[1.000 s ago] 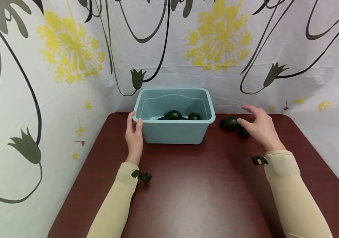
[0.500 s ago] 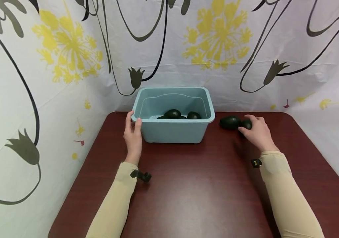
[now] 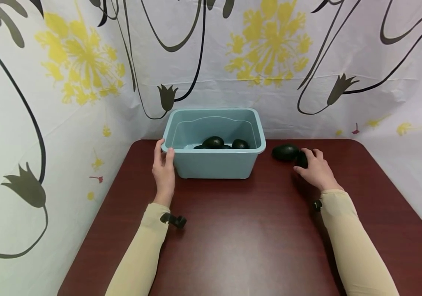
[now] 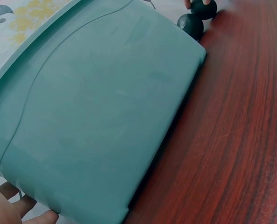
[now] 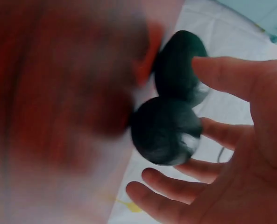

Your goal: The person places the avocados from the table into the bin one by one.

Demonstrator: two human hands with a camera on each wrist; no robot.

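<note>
A light blue plastic bin (image 3: 216, 164) stands at the table's back edge, several dark green avocados (image 3: 213, 142) inside it. My left hand (image 3: 164, 174) holds its front left corner, thumb at the front wall and fingers along the left side; the left wrist view shows fingers (image 4: 47, 217) at the wall. To the right of the bin lie two touching avocados. My right hand (image 3: 316, 170) reaches around the nearer avocado (image 5: 165, 131). Its fingers are spread and two tips pass behind that fruit, while the thumb stands apart from it, in front of the other avocado (image 3: 285, 152).
The dark red wooden table (image 3: 229, 238) has rounded back corners. A white patterned cloth (image 3: 216, 61) hangs close behind the bin and along both sides.
My right hand has come down and left onto the nearer avocado, which has shifted slightly between its fingers. The left hand and the bin keep their places.
</note>
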